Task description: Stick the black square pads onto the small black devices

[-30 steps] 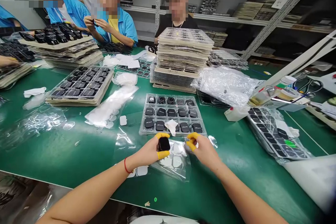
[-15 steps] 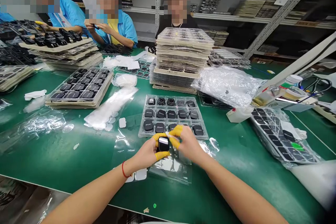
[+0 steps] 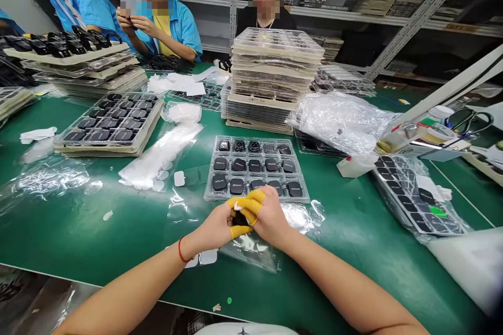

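Note:
Between finger and thumb, my left hand [image 3: 214,227] grips a black smartwatch case [image 3: 239,219] without a strap. My right hand [image 3: 272,218] is closed over it, fingers bent across the watch face, with a small white scrap [image 3: 237,206] showing at the fingertips; what it is I cannot make out. Yellow finger cots cover fingertips of both hands, and they hide most of the watch. Just beyond them lies a clear plastic tray [image 3: 207,194] of watch cases, several under black square covers. Clear plastic film [image 3: 261,256] and white rounded squares [image 3: 208,257] lie beneath my hands.
A tall stack of trays [image 3: 275,70] stands behind the tray, with crumpled clear bags [image 3: 341,118] beside it. Another filled tray stack [image 3: 106,151] is to the left. A bagged tray [image 3: 412,204] and a white bottle [image 3: 357,165] lie right. Co-workers [image 3: 168,26] sit opposite.
My right hand has moved left and over the watch, bringing the white scrap across its face, which showed plainly before. The camera view has shifted slightly.

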`<state>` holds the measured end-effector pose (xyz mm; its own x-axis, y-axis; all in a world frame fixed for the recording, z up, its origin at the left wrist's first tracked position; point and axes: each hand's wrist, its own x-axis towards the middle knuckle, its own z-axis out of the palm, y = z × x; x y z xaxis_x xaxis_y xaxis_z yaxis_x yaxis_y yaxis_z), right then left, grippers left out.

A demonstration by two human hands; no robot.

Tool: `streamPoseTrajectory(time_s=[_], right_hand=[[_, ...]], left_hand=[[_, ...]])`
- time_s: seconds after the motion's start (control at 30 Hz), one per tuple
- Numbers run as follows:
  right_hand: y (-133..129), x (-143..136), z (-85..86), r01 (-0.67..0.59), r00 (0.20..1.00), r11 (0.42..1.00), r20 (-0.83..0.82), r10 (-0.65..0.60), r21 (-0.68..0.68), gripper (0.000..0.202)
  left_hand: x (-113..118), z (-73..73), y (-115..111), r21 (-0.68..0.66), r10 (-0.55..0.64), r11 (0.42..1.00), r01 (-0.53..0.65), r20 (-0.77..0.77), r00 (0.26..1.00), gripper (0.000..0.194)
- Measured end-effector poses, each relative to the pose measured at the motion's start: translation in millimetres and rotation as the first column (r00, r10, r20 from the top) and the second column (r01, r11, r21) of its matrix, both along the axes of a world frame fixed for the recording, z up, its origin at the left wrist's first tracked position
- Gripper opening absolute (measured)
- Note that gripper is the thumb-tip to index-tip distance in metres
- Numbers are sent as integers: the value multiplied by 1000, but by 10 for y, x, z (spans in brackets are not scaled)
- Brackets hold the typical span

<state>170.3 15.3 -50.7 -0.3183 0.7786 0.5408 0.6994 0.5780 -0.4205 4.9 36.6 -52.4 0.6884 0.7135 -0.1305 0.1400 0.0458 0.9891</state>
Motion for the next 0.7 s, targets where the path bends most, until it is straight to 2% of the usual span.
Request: streamPoseTrajectory(time_s=[0.1, 0.17, 0.23, 0.3, 0.37, 0.43, 0.47, 0.5, 0.53, 0.6, 0.63, 0.7], right_hand=[[138, 121, -42, 113, 992, 988, -43, -118, -101, 12], [191, 215, -47, 187, 980, 964, -37, -197, -192, 13], [179, 275, -18, 277, 958, 931, -11, -288, -236, 20], [103, 274, 46, 325, 942, 917, -6, -335, -232, 31], [-11, 208, 129, 276, 955, 923, -33, -295, -268, 39], [-125, 97, 201, 104, 979, 907, -116, -165, -409, 51], [-170, 34, 224, -28, 977, 865, -198, -83, -502, 57], [-203, -26, 236, -176, 952, 789, -305, -16, -589, 59], [-221, -78, 238, -322, 906, 687, -423, 24, -651, 56], [-220, -142, 219, -552, 783, 473, -622, 13, -686, 41], [-204, -149, 205, -621, 732, 390, -681, -22, -680, 36], [-155, -118, 186, -688, 684, 261, -725, -78, -677, 35]], left_hand=[[9, -23, -7, -113, 36, 993, -35, 10, 999, 45], [10, -24, -2, -142, 62, 988, -59, 14, 998, 51], [6, -23, 8, -126, 134, 983, -131, 20, 991, 54], [-1, -30, 9, -75, 268, 962, -263, 65, 961, 54], [-9, -46, -10, -36, 420, 907, -421, 176, 890, 54], [-20, -64, -53, -18, 519, 843, -537, 286, 805, 53], [-26, -70, -78, -5, 535, 826, -564, 322, 781, 52], [-33, -74, -102, 7, 533, 822, -570, 344, 773, 52], [-38, -74, -121, 11, 521, 828, -561, 356, 776, 51], [-45, -64, -137, -14, 477, 859, -512, 384, 791, 50], [-45, -58, -132, -41, 456, 876, -481, 400, 795, 50], [-40, -51, -101, -85, 428, 896, -437, 430, 795, 50]])
